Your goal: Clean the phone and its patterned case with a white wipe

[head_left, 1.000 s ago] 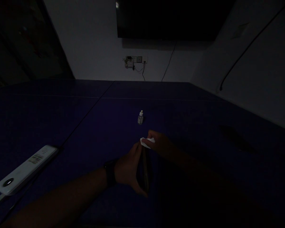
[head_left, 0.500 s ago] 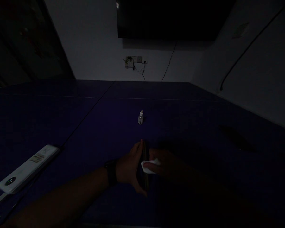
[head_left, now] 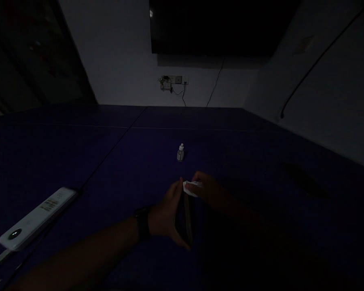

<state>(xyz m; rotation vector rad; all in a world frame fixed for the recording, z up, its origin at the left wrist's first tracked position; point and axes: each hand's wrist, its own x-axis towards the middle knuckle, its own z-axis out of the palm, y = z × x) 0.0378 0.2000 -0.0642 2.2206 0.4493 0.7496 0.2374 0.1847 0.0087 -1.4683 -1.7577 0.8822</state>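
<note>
Starting at the left, I have a white power bank [head_left: 38,220], or something much like one, lying at a slant on the blue-purple bench [head_left: 133,169], a white cable [head_left: 0,258] running from its near end; I take it to be parked there so that the lead stays clear of the hands. Right of it, my left hand [head_left: 163,216], with a black watch [head_left: 142,224] at the wrist, is spread wide between thumb and fingers. It spans a slim phone-like object [head_left: 187,220], fingers at its far end and thumb at its near end. As best I can tell in this gloom, the object stands on its long edge; holding it by the ends, I judge, steadies it and leaves the narrow upper side bare. Beyond the hands, near the middle, a small dropper bottle [head_left: 180,156] stands upright and capped, within reach but untouched. My right hand [head_left: 210,192] is closed in a pinch, with a folded white tissue [head_left: 191,189] between thumb and curled fingers; the small wad probably lets me press precisely. The tissue sits at the object's far end, though I can't make out actual contact. Far over to the right, a dark flat item [head_left: 303,180] lies well apart, too dim to identify.
</note>
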